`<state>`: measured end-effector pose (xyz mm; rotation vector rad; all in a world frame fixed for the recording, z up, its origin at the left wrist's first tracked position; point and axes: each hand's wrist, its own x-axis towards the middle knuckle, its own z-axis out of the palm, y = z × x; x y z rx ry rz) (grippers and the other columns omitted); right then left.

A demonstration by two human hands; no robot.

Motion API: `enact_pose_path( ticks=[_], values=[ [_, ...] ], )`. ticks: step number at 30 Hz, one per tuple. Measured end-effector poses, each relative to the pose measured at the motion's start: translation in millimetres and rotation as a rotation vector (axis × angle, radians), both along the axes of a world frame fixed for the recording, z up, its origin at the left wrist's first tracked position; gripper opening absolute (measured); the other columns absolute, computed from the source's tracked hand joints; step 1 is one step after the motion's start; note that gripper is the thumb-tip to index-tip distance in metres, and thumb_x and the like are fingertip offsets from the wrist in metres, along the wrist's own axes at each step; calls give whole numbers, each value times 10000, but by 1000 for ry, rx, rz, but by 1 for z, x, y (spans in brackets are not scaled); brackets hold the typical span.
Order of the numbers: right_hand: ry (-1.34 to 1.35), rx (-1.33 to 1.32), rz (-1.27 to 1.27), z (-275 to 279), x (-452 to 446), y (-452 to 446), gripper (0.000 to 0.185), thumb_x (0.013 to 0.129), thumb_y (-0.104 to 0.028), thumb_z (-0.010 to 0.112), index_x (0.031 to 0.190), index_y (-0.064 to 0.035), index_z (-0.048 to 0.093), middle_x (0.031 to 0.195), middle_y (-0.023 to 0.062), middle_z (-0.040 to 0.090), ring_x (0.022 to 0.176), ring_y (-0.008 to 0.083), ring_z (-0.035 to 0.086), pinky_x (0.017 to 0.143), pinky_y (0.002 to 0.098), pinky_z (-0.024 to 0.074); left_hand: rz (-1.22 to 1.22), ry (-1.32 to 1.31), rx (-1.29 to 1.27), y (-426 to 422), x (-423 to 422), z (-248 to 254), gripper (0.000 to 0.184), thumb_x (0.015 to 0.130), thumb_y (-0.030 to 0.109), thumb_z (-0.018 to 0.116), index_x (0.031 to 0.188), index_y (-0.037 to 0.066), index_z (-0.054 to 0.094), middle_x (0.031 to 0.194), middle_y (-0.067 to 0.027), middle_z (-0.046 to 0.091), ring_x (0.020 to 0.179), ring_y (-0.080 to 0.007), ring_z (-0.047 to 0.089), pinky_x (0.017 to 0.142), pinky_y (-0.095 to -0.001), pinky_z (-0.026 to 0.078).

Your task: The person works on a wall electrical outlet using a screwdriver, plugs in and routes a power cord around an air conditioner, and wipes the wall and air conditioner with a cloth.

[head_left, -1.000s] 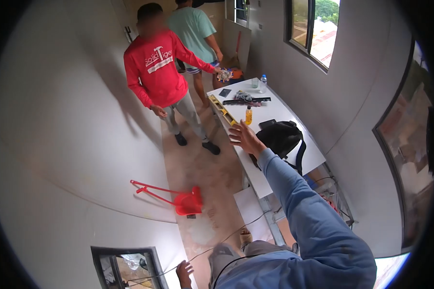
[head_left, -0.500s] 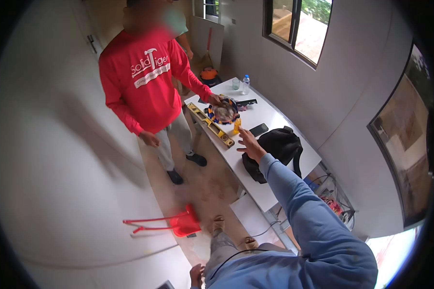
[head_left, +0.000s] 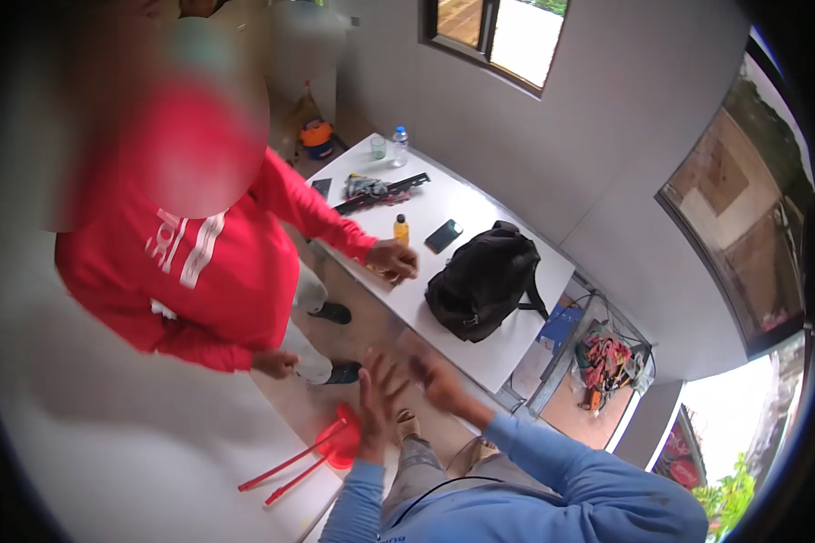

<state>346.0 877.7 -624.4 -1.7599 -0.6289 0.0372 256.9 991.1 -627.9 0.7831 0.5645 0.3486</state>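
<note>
My left hand (head_left: 378, 407) is raised over the floor, holding nothing, with its fingers spread. To its right, my right hand (head_left: 445, 387) is in front of the table's near edge. Motion smears its fingers, so their pose is unclear. Nearest to it on the white table (head_left: 495, 364) is a black backpack (head_left: 484, 281). Beyond the backpack lie a dark phone (head_left: 444, 236) and a small yellow bottle with a black cap (head_left: 401, 230). A person in a red sweatshirt (head_left: 235, 281) reaches one hand (head_left: 394, 261) over the table's left edge.
A red dustpan (head_left: 340, 442) with long handles is on the floor at left. Toward the table's far end are a water bottle (head_left: 399, 147), a glass (head_left: 378, 147) and a long black tool (head_left: 407, 188). A crate of tangled items (head_left: 604, 362) stands at right.
My right hand has drawn back from the table, and my left hand has risen into view. The person in red has leaned closer. The round patterned object is no longer visible on the table.
</note>
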Motion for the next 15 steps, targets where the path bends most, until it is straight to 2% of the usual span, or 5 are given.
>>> enact_pose_path(
  ticks=[3,5,7,10,15],
  values=[
    [-228,-383,165,50,-49,-32,578,1036,-554,474,1285,-57,634,1032,185,721,967,374,693,849,489,518,-125,-66,-357,-45,36,-3,628,1003,657,484,1382,159,530,1309,-132,613,1164,-302,607,1030,-492,493],
    [131,-779,546,92,-8,-96,639,1019,-627,438,1218,-69,675,1001,178,718,952,370,690,824,478,521,-199,-102,-430,-85,28,-22,628,997,673,475,1399,193,523,1313,-128,614,1171,-304,601,1052,-494,478],
    [33,-672,392,143,14,-137,461,1029,-467,509,1310,-134,662,1181,166,703,999,316,711,844,403,545,-294,-199,-374,-143,10,-31,701,1053,655,317,1426,87,491,1270,-167,644,1148,-281,634,1031,-421,486],
    [229,366,261,172,42,-182,418,1082,-325,519,1259,27,659,1209,117,713,1096,178,664,932,364,547,-552,-120,-257,-240,-1,4,712,1051,658,316,1429,80,491,1279,-166,644,1154,-281,633,1028,-422,488],
    [316,516,52,157,38,-246,445,1085,-396,477,1269,-32,656,1127,93,702,1026,193,672,918,349,541,-969,-125,-10,-358,-9,65,731,1048,664,314,1435,69,491,1295,-165,642,1163,-282,632,1022,-422,492]
  ],
)
